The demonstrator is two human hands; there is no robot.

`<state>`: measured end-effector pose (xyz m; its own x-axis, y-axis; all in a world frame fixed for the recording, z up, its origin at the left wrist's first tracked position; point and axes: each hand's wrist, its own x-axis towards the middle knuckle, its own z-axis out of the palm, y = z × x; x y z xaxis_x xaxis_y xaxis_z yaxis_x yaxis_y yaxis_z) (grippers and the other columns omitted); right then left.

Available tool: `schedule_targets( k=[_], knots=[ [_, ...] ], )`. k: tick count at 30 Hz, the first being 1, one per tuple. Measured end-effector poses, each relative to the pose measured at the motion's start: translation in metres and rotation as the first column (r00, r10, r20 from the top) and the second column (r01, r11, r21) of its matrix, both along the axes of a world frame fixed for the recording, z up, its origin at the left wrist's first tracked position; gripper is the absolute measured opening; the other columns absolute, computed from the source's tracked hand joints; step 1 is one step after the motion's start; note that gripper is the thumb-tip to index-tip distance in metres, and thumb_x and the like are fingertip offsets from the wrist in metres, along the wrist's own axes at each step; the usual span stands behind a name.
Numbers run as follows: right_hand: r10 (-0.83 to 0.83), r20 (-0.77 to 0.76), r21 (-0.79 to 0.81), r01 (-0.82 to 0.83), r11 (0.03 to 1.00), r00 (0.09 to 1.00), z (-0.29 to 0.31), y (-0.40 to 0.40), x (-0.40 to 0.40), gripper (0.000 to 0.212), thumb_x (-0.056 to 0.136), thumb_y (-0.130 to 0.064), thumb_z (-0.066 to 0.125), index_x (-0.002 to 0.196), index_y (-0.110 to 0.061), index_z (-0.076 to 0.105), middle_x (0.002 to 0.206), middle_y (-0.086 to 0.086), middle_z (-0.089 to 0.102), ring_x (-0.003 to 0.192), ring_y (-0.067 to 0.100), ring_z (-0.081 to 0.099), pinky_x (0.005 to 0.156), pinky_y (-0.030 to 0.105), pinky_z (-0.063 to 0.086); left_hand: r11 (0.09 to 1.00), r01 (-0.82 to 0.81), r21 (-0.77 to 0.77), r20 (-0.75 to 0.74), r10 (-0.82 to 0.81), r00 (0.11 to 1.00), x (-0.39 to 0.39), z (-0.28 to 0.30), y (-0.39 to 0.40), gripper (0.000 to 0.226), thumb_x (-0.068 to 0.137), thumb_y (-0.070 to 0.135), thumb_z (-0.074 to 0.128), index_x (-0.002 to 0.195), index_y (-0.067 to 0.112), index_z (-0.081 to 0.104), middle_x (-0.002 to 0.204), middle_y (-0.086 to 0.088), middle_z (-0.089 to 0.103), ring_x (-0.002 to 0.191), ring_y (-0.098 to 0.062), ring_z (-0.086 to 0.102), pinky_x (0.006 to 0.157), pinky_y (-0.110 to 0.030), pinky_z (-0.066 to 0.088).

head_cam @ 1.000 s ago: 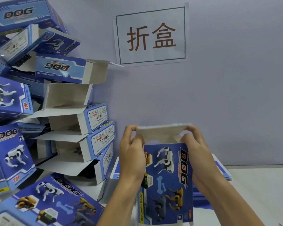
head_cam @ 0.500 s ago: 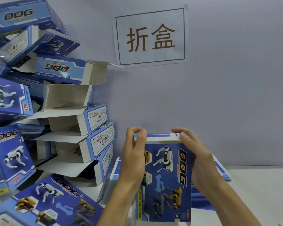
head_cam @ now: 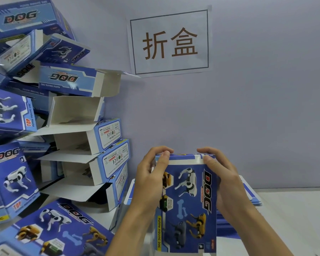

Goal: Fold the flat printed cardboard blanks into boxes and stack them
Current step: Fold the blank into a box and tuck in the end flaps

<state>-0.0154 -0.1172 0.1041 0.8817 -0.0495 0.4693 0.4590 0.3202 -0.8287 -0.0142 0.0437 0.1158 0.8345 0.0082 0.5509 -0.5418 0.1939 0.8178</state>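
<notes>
I hold an upright blue "DOG" box (head_cam: 187, 204), printed with robot dogs, in front of me near the table's front. My left hand (head_cam: 151, 178) grips its left side with the fingers curled over the top edge. My right hand (head_cam: 220, 174) grips its right side, fingers pressing the top flap, which lies flat and closed. Behind the box lies a low stack of flat blue blanks (head_cam: 251, 198), mostly hidden by the box and my arms. A tall, leaning pile of folded boxes (head_cam: 78, 145) fills the left side, many with white open ends facing right.
A pale wall stands close behind, with a paper sign (head_cam: 171, 42) bearing two brown characters. The white table (head_cam: 294, 215) stretches out to the right of the blanks. One folded box (head_cam: 50, 231) lies flat at the lower left.
The white top flap, which stood open a second ago, has been folded down and pressed shut. Both hands have slid slightly lower onto the top edge; the box stayed in place.
</notes>
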Motion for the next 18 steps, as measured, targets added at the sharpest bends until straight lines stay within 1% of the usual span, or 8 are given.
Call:
schedule_targets(
  k=[3, 5, 6, 8, 10, 13, 15, 18],
  knots=[
    [0.054, -0.012, 0.042, -0.054, 0.998, 0.998, -0.0007, -0.0011, 0.0002, 0.014, 0.075, -0.033, 0.066, 0.087, -0.026, 0.067, 0.094, 0.015, 0.072, 0.075, 0.027, 0.073, 0.055, 0.034, 0.058, 0.998, 0.031, -0.062, -0.03, -0.033, 0.999, 0.003, -0.0012, 0.0043, 0.018, 0.076, 0.041, 0.064, 0.08, 0.027, 0.074, 0.12, 0.015, 0.067, 0.107, -0.022, 0.07, 0.076, -0.043, 0.062],
    [0.089, -0.012, 0.06, -0.088, 0.994, 0.996, -0.0005, -0.0016, -0.0004, 0.014, 0.074, -0.031, 0.065, 0.086, -0.024, 0.068, 0.096, 0.016, 0.071, 0.077, 0.028, 0.072, 0.057, 0.035, 0.058, 0.997, 0.036, -0.069, -0.033, -0.038, 0.999, 0.0037, -0.0023, 0.0077, 0.018, 0.075, 0.042, 0.068, 0.08, 0.027, 0.077, 0.136, 0.015, 0.057, 0.127, -0.019, 0.058, 0.092, -0.051, 0.056],
    [0.097, -0.012, 0.067, -0.096, 0.993, 0.995, -0.0001, -0.002, -0.001, 0.015, 0.073, -0.031, 0.065, 0.086, -0.024, 0.068, 0.097, 0.016, 0.071, 0.078, 0.028, 0.072, 0.057, 0.035, 0.059, 0.997, 0.051, -0.063, -0.023, -0.052, 0.998, 0.0033, -0.0028, 0.0093, 0.017, 0.076, 0.044, 0.072, 0.081, 0.028, 0.077, 0.138, 0.015, 0.055, 0.13, -0.019, 0.055, 0.094, -0.053, 0.055],
    [0.105, -0.007, 0.086, -0.104, 0.991, 0.994, 0.0001, -0.0037, -0.0016, 0.017, 0.073, -0.03, 0.066, 0.088, -0.022, 0.069, 0.1, 0.016, 0.071, 0.081, 0.028, 0.073, 0.057, 0.035, 0.059, 0.998, 0.067, 0.008, 0.005, -0.067, 0.998, 0.0007, -0.0023, 0.011, 0.025, 0.073, 0.051, 0.083, 0.087, 0.032, 0.075, 0.142, 0.018, 0.05, 0.129, -0.02, 0.056, 0.089, -0.052, 0.058],
    [0.108, 0.001, 0.104, -0.108, 0.989, 0.994, -0.0016, -0.0065, -0.0022, 0.022, 0.076, -0.029, 0.07, 0.096, -0.021, 0.069, 0.109, 0.014, 0.07, 0.088, 0.029, 0.073, 0.062, 0.039, 0.061, 0.995, 0.025, 0.1, 0.024, -0.028, 0.999, -0.0008, -0.0019, 0.0102, 0.04, 0.058, 0.051, 0.092, 0.091, 0.037, 0.073, 0.144, 0.021, 0.047, 0.122, -0.019, 0.061, 0.082, -0.048, 0.061],
    [0.126, 0.033, 0.094, -0.128, 0.987, 0.992, -0.0036, -0.0087, -0.0042, 0.035, 0.08, -0.026, 0.073, 0.115, -0.024, 0.067, 0.115, 0.01, 0.07, 0.097, 0.032, 0.072, 0.068, 0.042, 0.062, 0.994, -0.049, 0.099, 0.045, 0.044, 0.998, 0.0002, -0.0005, 0.0055, 0.039, 0.056, 0.052, 0.08, 0.091, 0.037, 0.073, 0.137, 0.025, 0.05, 0.108, -0.002, 0.066, 0.075, -0.044, 0.063],
    [0.127, 0.059, 0.087, -0.131, 0.988, 0.99, -0.0032, -0.0075, -0.0046, 0.032, 0.076, -0.023, 0.078, 0.107, -0.026, 0.071, 0.12, 0.005, 0.069, 0.096, 0.032, 0.073, 0.063, 0.039, 0.061, 0.993, -0.086, 0.082, 0.06, 0.081, 0.995, 0.0021, -0.0003, 0.0039, 0.038, 0.057, 0.055, 0.077, 0.09, 0.036, 0.073, 0.135, 0.026, 0.051, 0.108, 0.002, 0.064, 0.075, -0.042, 0.063],
    [0.078, 0.07, 0.097, -0.085, 0.992, 0.995, -0.0016, -0.0033, -0.0038, 0.015, 0.07, -0.021, 0.072, 0.084, -0.026, 0.074, 0.128, -0.007, 0.066, 0.098, 0.028, 0.073, 0.058, 0.034, 0.06, 0.991, -0.102, 0.089, 0.059, 0.097, 0.994, 0.0055, -0.0024, 0.0056, 0.037, 0.057, 0.056, 0.076, 0.088, 0.036, 0.074, 0.138, 0.025, 0.049, 0.124, -0.01, 0.058, 0.082, -0.047, 0.061]
  ],
)
